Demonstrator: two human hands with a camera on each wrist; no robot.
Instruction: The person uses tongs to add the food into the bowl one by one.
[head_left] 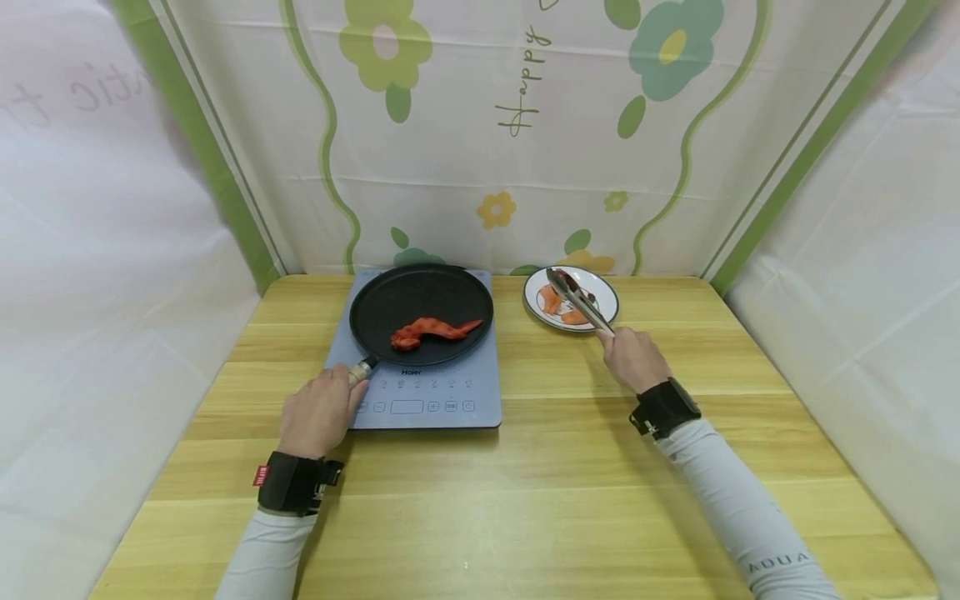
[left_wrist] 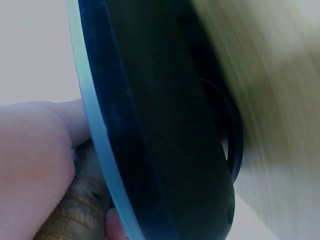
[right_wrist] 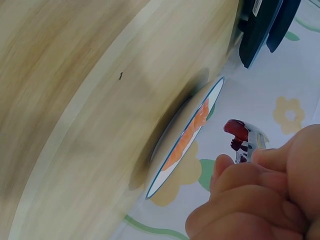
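My left hand [head_left: 315,412] grips the handle [head_left: 362,371] of a round black frying pan [head_left: 408,292], which sits on a flat induction cooker [head_left: 420,408]. A long red, glossy piece of meat-like food [head_left: 435,329] lies toward the near side of the pan. In my right hand [head_left: 636,358] are metal tongs [head_left: 588,308], angled over a white plate [head_left: 532,307] with a dark rim. The tongs' tips hold a dark red piece [right_wrist: 236,129], seen above the plate in the right wrist view. Orange slices [head_left: 551,300] lie on the plate.
The wooden table [head_left: 562,492] carries the cooker at left and the plate at the back right. Behind it hangs a flower-printed curtain [head_left: 450,167], close to the plate's far edge. Pale fabric walls stand at both sides.
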